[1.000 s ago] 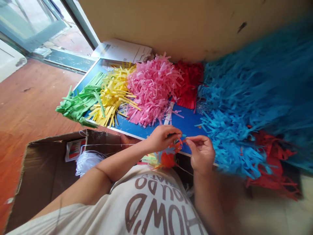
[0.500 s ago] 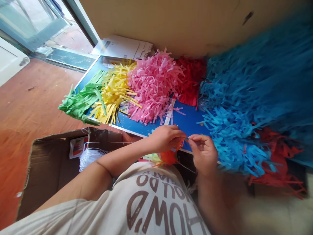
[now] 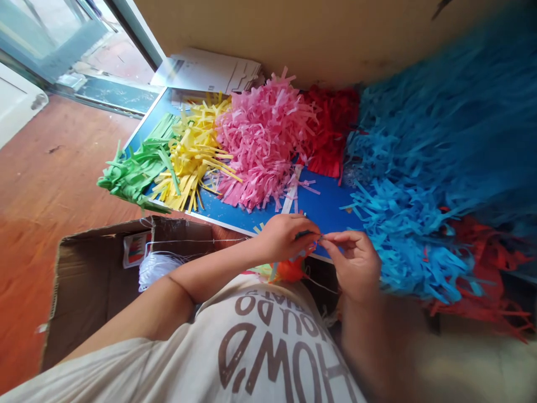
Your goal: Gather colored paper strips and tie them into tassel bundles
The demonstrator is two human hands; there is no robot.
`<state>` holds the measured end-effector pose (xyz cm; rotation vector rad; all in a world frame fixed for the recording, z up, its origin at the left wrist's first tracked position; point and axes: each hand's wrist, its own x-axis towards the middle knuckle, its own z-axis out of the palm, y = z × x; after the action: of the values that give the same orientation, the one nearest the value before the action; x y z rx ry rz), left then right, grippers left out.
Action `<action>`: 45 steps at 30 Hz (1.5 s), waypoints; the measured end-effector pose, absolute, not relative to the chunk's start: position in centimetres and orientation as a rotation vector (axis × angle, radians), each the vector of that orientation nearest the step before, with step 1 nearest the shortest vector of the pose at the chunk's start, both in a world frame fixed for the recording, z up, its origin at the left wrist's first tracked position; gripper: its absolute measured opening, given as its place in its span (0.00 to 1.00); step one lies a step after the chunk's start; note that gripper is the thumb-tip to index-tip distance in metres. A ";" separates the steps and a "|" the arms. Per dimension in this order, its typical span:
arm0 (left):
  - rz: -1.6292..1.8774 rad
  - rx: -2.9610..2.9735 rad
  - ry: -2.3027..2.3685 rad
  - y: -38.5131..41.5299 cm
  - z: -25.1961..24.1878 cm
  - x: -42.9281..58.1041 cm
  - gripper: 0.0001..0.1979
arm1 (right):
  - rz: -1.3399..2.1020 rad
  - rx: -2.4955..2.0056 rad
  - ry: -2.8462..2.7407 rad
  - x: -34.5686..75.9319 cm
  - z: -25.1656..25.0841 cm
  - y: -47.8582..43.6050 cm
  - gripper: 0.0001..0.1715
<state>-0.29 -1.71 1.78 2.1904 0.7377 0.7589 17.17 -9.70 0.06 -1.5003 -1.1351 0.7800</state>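
My left hand (image 3: 285,238) and my right hand (image 3: 352,266) meet in front of my chest, just over the near edge of a blue board (image 3: 323,215). My left hand grips a small bunch of paper strips, and an orange paper tuft (image 3: 289,270) hangs below it. My right fingertips pinch a thin strand at that bunch, though the strand is too fine to identify. A thin white string (image 3: 197,241) runs from the left towards my left wrist. Heaped shredded paper in green (image 3: 138,170), yellow (image 3: 193,162), pink (image 3: 260,143) and red (image 3: 329,131) lies beyond my hands.
Blue paper fringe (image 3: 403,240) mounds to the right, with red fringe (image 3: 482,274) below it. An open cardboard box (image 3: 92,280) holding white cord (image 3: 157,268) sits left of my arm. Papers (image 3: 205,70) lie against a cream wall (image 3: 293,39). Below is a wooden floor (image 3: 54,190).
My fingertips have come closer together at the strand. The whole scene has drifted slightly up and right as my head shifts. The orange tuft shows less beneath my hands.
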 end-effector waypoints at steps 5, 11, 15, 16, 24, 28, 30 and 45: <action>0.732 2.322 0.829 -2.3 1.7 0.2 0.13 | 0.732 -1.455 -1.159 17.1 -0.1 -9.8 0.10; 0.778 2.224 0.693 -1.9 1.4 0.2 0.09 | 0.715 -1.429 -1.186 17.4 0.0 -10.0 0.09; 0.764 2.231 0.658 -1.8 1.3 0.2 0.10 | 0.586 -1.528 -1.367 17.7 -0.2 -10.3 0.06; 0.751 2.211 0.628 -1.8 1.4 0.1 0.10 | 0.578 -1.526 -1.398 17.8 -0.2 -10.4 0.06; 0.716 2.163 0.625 -1.2 1.3 -0.5 0.09 | 0.519 -1.578 -1.470 18.2 0.7 -10.3 0.06; 0.736 2.116 0.667 -1.6 1.4 -0.3 0.09 | 0.667 -1.552 -1.370 18.4 0.6 -10.6 0.10; 0.725 2.161 0.672 -1.7 1.7 -0.1 0.09 | 0.633 -1.602 -1.340 18.5 0.4 -11.0 0.08; 0.849 2.439 0.605 -3.3 2.3 0.6 0.09 | 0.335 -1.638 -1.369 17.3 0.9 -13.8 0.06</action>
<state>0.59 -3.31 2.34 2.4394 0.6052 0.8495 17.33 -13.76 0.92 -1.6376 -1.3691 0.3351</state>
